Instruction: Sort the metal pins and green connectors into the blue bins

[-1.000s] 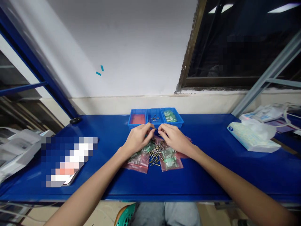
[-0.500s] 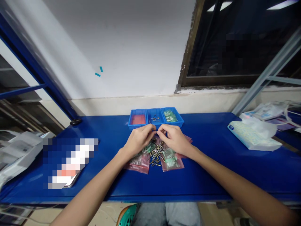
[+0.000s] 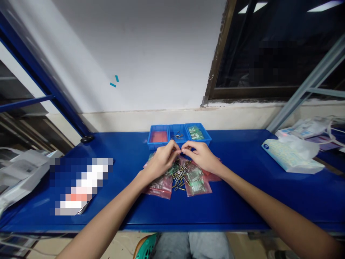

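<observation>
My left hand (image 3: 165, 158) and my right hand (image 3: 201, 154) meet fingertip to fingertip above the small parts. Both are pinched closed, and whatever lies between the fingertips is too small to make out. Below them is a loose pile of thin metal pins (image 3: 179, 178). A pink bag of clear pieces (image 3: 161, 187) lies left of the pile, and another pink bag with green-and-white pieces (image 3: 198, 185) lies right of it. Just beyond my hands stand three joined blue bins: one with pink material (image 3: 159, 136), one with a few pins (image 3: 178, 136), one with green pieces (image 3: 196, 132).
The blue table (image 3: 237, 208) runs along a wall. A tissue box (image 3: 293, 158) stands at the right, with packaging behind it. White packaging (image 3: 24, 172) lies at the far left, near a pixelated flat object (image 3: 86, 187). A small black object (image 3: 86, 139) sits at the back left.
My fingertips have shifted slightly while staying close together, and the right fingers now reach flatter toward the left ones. The bins, bags and pin pile look the same.
</observation>
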